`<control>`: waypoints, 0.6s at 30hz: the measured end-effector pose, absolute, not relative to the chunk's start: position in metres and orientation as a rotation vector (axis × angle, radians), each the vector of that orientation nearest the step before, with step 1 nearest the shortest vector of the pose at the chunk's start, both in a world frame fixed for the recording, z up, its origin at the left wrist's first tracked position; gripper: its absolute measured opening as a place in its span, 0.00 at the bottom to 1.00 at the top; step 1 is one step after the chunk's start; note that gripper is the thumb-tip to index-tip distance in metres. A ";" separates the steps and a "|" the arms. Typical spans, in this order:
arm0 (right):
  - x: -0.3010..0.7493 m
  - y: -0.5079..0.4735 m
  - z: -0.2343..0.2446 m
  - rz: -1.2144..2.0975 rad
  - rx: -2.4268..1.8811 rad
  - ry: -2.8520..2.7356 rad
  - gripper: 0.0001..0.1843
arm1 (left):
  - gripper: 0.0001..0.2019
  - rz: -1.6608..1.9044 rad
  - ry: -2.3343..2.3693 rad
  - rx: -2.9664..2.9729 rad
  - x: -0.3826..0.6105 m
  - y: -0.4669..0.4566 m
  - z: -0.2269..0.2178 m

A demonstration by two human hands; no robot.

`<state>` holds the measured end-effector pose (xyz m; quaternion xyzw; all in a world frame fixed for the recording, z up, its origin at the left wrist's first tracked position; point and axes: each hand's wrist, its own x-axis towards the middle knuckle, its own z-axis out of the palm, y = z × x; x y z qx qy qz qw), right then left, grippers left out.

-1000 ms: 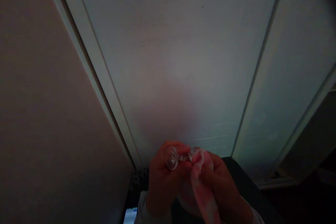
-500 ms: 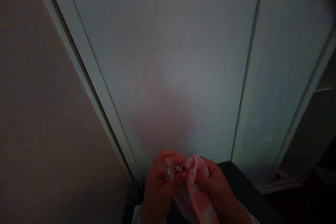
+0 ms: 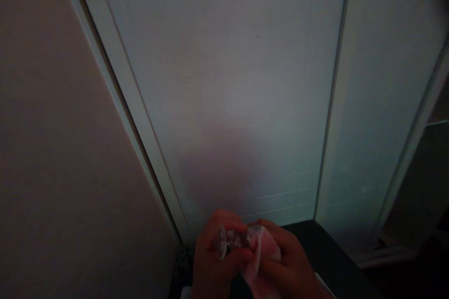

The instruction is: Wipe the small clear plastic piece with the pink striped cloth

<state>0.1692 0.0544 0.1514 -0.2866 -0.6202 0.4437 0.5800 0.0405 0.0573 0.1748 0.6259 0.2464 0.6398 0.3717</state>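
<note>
At the bottom of the view my left hand [image 3: 215, 254] grips a small clear glass-like piece [image 3: 221, 242] by its narrow stem, between thumb and fingers. One end of the piece is a round flared disc facing left; its exact kind is unclear in the dim light. My right hand [image 3: 289, 259] is closed on a pink and white cloth [image 3: 268, 245], which wraps the other end of the piece and hides it. The cloth's lower part hangs down between both hands. The two hands are close together.
A dark surface [image 3: 308, 238] lies under the hands. Behind it stands a pale panel [image 3: 242, 79] with a vertical seam at its right. A brownish wall or panel [image 3: 70, 159] runs along the left. Dark, indistinct things [image 3: 417, 196] are at the far right.
Both hands sit slightly lower in the view. The flared disc has turned to show more of its edge, and the cloth has bunched up nearer the right fingers. Both grips stay closed.
</note>
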 end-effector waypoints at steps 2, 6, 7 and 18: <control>0.166 0.055 0.150 1.036 -0.681 -1.452 0.05 | 0.11 1.645 0.649 1.595 0.038 0.057 0.174; 0.158 0.059 0.144 1.007 -0.664 -1.463 0.05 | 0.11 1.670 0.711 1.568 0.034 0.055 0.173; 0.157 0.060 0.143 0.995 -0.661 -1.469 0.05 | 0.11 1.677 0.728 1.560 0.033 0.055 0.172; 0.161 0.066 0.154 0.634 -0.614 -1.647 0.09 | 0.13 1.764 0.652 1.342 0.047 0.061 0.168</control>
